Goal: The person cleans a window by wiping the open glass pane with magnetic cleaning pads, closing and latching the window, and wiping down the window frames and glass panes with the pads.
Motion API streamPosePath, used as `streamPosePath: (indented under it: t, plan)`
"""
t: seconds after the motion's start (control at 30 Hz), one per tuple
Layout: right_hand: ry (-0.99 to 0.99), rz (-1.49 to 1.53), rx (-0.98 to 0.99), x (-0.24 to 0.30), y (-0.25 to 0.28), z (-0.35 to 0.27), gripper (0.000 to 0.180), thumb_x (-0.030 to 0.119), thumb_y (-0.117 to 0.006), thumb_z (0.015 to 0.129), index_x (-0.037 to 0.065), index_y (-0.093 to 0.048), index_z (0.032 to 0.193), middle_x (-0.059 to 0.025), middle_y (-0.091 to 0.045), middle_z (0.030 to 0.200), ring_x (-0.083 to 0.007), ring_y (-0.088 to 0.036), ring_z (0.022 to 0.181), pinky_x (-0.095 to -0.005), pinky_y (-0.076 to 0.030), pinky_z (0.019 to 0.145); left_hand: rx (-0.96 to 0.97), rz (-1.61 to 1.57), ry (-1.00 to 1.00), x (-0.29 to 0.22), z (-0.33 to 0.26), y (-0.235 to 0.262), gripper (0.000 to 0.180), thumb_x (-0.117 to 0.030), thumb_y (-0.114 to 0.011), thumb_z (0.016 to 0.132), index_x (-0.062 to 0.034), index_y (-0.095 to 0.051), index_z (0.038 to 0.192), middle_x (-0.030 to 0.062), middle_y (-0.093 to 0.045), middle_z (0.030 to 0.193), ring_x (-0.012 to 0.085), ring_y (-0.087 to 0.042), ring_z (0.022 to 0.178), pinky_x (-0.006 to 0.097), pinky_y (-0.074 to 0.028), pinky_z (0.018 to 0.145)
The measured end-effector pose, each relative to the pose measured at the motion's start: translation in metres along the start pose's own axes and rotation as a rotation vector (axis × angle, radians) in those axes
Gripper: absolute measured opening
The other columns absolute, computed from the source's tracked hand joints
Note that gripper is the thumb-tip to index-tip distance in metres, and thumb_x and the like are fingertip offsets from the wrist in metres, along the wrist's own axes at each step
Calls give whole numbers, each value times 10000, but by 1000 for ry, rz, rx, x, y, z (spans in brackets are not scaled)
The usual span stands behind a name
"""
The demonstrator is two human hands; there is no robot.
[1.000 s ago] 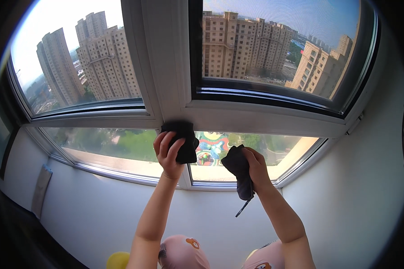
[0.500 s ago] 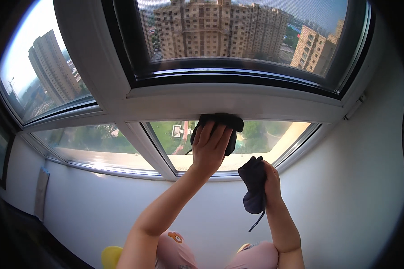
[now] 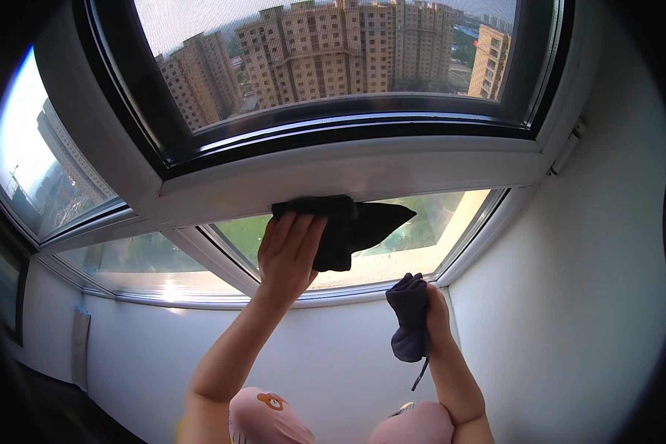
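Observation:
With fingers laid over it, my left hand (image 3: 286,255) presses a black cloth (image 3: 334,229) against the lower edge of the white window rail (image 3: 348,170). One pointed flap of the cloth stretches right, across the lower glass pane (image 3: 448,222). Lower and to the right, my right hand (image 3: 438,320) grips a bunched dark grey cloth (image 3: 408,318) by its side. That cloth looks like a soft pouch, and a thin cord hangs from its bottom end. It stays apart from the window. My right fingertips are partly hidden behind it.
Above the rail is a black-framed screened window (image 3: 333,122), with tall buildings outside. A white post (image 3: 209,259) separates the lower panes. White wall (image 3: 155,344) runs below and to the right. My knees in pink (image 3: 270,418) are at the bottom.
My left hand has moved left along the rail with the black cloth, and a flap now spreads to its right. The right hand sits slightly lower, still holding the grey cloth. The view has shifted.

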State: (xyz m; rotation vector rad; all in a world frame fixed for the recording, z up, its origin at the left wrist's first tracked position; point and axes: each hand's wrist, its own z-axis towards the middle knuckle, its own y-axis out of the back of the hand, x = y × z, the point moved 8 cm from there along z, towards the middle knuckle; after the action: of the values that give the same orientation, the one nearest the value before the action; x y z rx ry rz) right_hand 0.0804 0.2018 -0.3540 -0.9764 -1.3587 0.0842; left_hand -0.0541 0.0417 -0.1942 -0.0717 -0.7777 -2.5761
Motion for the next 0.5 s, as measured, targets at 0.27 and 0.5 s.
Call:
streamPosePath:
  t: [0.27,0.5]
  plan:
    - [-45,152,-35,-11,-9,5,355,305,-410,948,7,-597,900,-54,-623,774,-112,-597,651,-242,-503,593,46,49,-111,0,-15,-29,386,-201,-605,716,3,-584,1043,200,-553,1035,412,-494,996,526,-393,869]
    - [-63,209,-109,7,23,-14,348,302,-404,950,7,-589,962,-69,-638,818,-127,-623,682,-260,-530,631,-7,-159,-151,-122,72,-81,516,-61,-639,607,-27,-584,1119,133,-551,1106,298,-496,1057,458,-391,950]
